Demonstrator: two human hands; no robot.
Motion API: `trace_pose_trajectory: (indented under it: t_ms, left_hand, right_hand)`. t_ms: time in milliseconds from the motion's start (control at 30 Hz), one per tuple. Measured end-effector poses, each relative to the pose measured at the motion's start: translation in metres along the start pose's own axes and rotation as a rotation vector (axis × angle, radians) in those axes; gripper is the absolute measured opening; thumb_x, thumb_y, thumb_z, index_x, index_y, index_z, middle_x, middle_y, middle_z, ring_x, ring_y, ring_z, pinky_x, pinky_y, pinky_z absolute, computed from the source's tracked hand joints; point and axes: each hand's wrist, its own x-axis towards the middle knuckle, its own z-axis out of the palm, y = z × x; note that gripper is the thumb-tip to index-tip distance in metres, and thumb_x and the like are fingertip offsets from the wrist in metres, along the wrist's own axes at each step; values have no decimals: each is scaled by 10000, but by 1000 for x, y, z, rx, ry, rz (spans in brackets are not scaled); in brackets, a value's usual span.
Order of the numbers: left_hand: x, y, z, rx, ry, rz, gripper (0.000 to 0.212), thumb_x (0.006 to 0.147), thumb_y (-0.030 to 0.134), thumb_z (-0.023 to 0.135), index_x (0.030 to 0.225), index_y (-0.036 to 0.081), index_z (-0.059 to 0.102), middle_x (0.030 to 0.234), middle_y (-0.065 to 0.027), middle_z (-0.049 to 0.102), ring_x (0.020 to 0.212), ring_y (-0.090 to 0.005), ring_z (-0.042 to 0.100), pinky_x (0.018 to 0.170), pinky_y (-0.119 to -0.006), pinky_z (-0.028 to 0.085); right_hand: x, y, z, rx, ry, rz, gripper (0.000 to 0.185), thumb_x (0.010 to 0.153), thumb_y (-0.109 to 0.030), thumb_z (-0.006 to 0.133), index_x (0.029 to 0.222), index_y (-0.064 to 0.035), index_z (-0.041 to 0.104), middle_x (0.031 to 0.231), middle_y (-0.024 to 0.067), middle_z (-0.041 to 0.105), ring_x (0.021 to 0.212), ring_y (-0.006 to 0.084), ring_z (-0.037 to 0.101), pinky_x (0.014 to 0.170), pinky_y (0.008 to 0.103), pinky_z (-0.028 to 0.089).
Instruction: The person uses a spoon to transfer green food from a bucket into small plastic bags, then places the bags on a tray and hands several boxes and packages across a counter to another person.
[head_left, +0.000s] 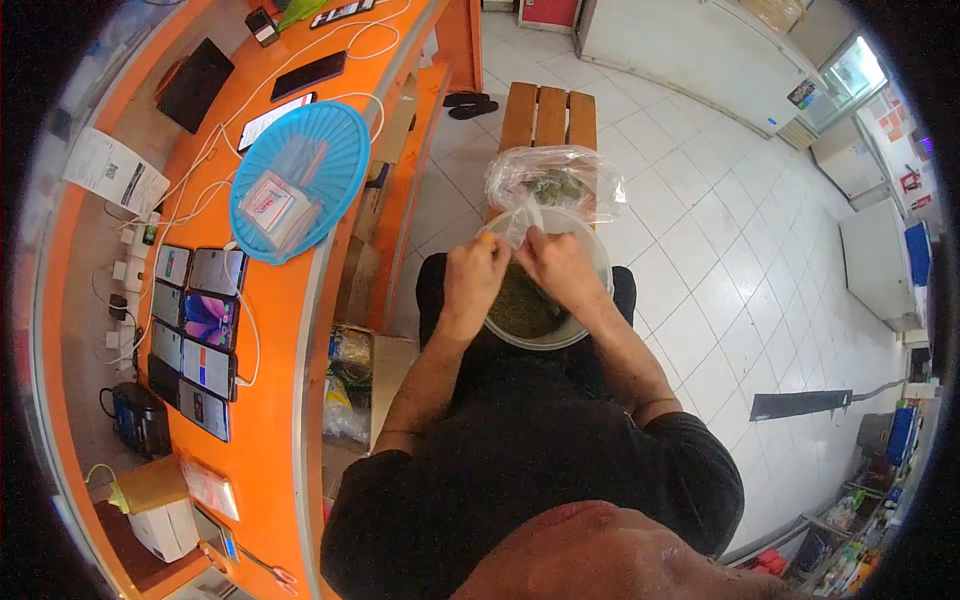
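My left hand (476, 281) and my right hand (559, 266) pinch the top of a small clear plastic bag (517, 219) between their fingertips. Both hands are over a translucent plastic tub (606, 259) in my lap. Ground green-brown dried herb (521, 307) lies in the tub. Something pale sits among it beneath my right hand, too covered to name. Just past the tub, a large clear plastic bag (555, 184) with filled green packets inside rests on a slatted wooden bench (553, 112).
To my left runs an orange counter (274, 360) bearing several phones (212, 322), charging cables and scissors (281, 576). A blue plastic lid (341, 135) there holds empty zip bags (277, 206). Sandals (471, 105) lie on the tiled floor. A white chest freezer (690, 60) stands ahead right.
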Motion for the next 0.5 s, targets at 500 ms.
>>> trace_pose_trajectory:
  t_ms: [500]
  left_hand:
    - [27, -18, -15, -159, 32, 446, 379, 756, -24, 678, 1122, 62, 624, 1051, -114, 645, 1103, -273, 594, 957, -424, 469]
  right_hand:
    - [1, -10, -14, 400, 172, 158, 162, 850, -100, 681, 749, 16, 632, 584, 105, 624, 489, 203, 617, 481, 334, 465]
